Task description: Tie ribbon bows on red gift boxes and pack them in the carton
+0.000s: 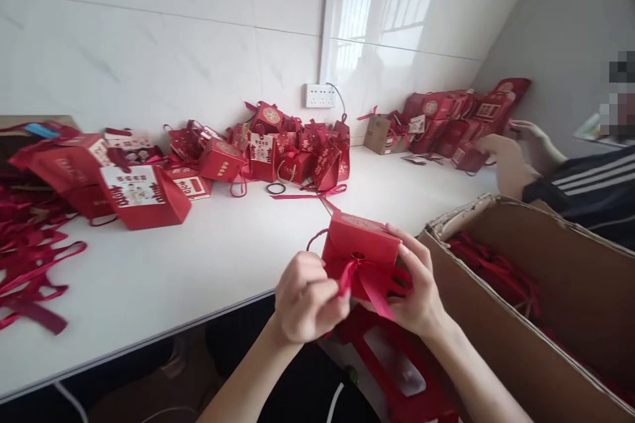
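A small red gift box is held up in front of me, just off the table's front edge. My right hand wraps around its right side, thumb and fingers pressed on the cardboard. A red ribbon comes out of a round hole in the box's near face. Closed fingers of my left hand pinch one end of this ribbon at the box's lower left. A dark red cord loop sticks out at the box's left side.
Several red gift boxes line the white table along the wall. Loose red ribbons lie at the left. An open cardboard carton with red items stands at my right. Beyond it a co-worker's hands handle red boxes.
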`<state>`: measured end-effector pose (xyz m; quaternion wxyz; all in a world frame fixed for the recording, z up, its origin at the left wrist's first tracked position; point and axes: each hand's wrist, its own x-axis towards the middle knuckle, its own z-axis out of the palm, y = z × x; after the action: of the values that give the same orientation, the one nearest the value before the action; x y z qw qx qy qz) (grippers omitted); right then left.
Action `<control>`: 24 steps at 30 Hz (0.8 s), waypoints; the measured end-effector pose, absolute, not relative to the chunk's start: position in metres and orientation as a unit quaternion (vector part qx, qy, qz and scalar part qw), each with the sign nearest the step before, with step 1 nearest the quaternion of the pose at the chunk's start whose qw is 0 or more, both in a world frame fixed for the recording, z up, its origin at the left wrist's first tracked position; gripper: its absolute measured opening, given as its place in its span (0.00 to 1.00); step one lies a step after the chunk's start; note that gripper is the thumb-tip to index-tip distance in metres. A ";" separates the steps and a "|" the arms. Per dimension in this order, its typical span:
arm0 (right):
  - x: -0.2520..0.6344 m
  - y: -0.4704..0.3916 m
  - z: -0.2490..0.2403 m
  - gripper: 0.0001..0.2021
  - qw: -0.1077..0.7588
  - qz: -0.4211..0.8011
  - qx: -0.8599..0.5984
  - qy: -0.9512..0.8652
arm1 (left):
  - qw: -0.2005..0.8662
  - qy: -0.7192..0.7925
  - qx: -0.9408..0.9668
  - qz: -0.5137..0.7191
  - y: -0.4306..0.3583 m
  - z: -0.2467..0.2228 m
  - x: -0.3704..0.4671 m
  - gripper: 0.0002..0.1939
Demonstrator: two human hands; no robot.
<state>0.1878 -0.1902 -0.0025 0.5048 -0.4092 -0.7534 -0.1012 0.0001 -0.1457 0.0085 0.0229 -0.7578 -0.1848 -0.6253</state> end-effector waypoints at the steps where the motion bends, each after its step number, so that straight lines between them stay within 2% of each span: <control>1: 0.196 -0.202 0.000 0.45 0.500 -0.090 -0.439 -0.741 | -0.036 -0.239 -0.750 -0.616 -0.142 0.009 0.005 0.07; 3: 0.214 -0.228 0.008 0.40 0.531 0.007 -0.534 -0.659 | -0.150 -0.365 -0.756 -0.523 -0.130 0.009 0.019 0.12; 5: 0.232 -0.255 0.020 0.32 0.580 0.200 -0.622 -0.486 | -0.216 -0.414 -0.791 -0.395 -0.119 0.008 0.039 0.15; 7: 0.250 -0.277 0.034 0.29 0.592 0.385 -0.651 -0.278 | -0.231 -0.359 -0.839 -0.337 -0.113 0.007 0.067 0.14; 9: 0.265 -0.295 0.047 0.29 0.598 0.464 -0.638 -0.138 | -0.218 -0.258 -0.877 -0.342 -0.115 0.006 0.102 0.10; 11: 0.279 -0.310 0.056 0.25 0.626 0.462 -0.623 -0.082 | -0.195 -0.153 -0.897 -0.367 -0.122 0.004 0.138 0.06; 14: 0.296 -0.330 0.063 0.22 0.668 0.439 -0.595 -0.082 | -0.179 -0.045 -0.907 -0.378 -0.133 -0.004 0.186 0.10; 19: 0.330 -0.352 0.063 0.19 0.691 0.387 -0.606 -0.081 | -0.156 -0.053 -0.920 -0.356 -0.142 -0.027 0.225 0.11; 21: 0.358 -0.357 0.058 0.20 0.658 0.307 -0.676 -0.124 | -0.143 -0.072 -0.911 -0.381 -0.144 -0.035 0.226 0.12; 24: 0.413 -0.358 0.039 0.26 0.502 0.120 -0.825 -0.231 | -0.138 -0.080 -0.896 -0.414 -0.147 -0.040 0.221 0.11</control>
<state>0.4129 -0.3585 0.0392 0.5024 -0.8246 -0.2310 0.1196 0.2214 -0.1472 -0.0405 -0.1377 -0.8963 -0.0801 -0.4138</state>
